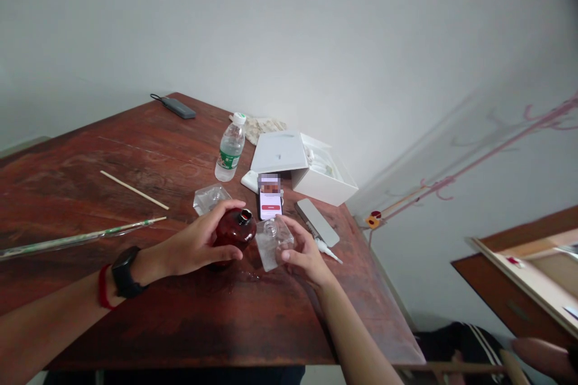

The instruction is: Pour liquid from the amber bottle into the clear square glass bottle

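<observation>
My left hand [203, 243], with a black watch and a red band at the wrist, is wrapped round a dark red-brown bottle [235, 230]. The bottle's narrow neck is uncapped and faces up toward me. In my right hand [304, 252] is a clear plastic piece [270, 246] with a round raised part, pinched between thumb and fingers just right of the bottle. Another clear plastic piece [205, 197] lies behind my left hand. Small wet spots show on the wood below the bottle.
Behind my hands stand a water bottle [230, 150], a lit phone [270, 201] and an open white box [325, 183]. To the right lie a grey case [317, 221] and a white tube [326, 248]. Wooden sticks [134, 190] lie left; a dark device [179, 107] is farther back.
</observation>
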The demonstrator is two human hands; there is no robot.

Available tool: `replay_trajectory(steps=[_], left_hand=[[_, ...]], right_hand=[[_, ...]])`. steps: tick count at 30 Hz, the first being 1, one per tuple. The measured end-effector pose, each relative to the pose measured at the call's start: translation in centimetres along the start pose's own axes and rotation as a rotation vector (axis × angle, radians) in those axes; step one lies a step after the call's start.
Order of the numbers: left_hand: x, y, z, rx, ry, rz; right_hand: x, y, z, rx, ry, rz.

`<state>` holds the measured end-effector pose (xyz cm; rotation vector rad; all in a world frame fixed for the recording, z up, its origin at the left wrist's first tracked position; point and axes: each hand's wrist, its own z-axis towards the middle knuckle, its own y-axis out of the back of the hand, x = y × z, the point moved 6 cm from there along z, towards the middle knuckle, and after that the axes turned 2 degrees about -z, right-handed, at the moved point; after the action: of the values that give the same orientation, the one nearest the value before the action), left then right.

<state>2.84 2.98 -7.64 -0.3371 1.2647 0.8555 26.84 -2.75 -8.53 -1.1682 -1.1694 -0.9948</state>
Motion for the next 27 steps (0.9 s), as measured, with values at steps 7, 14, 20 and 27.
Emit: replay_trajectory(steps=[7, 14, 20, 27], left_hand=[[-1.07, -0.12, 0.0, 0.022, -0.039, 0.081], [-0.99, -0.04, 0.03, 0.029, -0.047, 0.155], [-0.98, 0.13, 0.01, -0.066, -0.011, 0.121], [-0.9, 0.54, 0.35, -0.094, -0.019, 0.019]], right_hand=[[0.01, -0.1, 0.05, 0.0, 0.002, 0.024], [0.52, 0.07, 0.0, -0.035, 0.054, 0.015], [0.42, 0.21, 0.0, -0.058, 0.093, 0.013], [0.34, 0.71, 0.05, -0.07, 0.163, -0.01]])
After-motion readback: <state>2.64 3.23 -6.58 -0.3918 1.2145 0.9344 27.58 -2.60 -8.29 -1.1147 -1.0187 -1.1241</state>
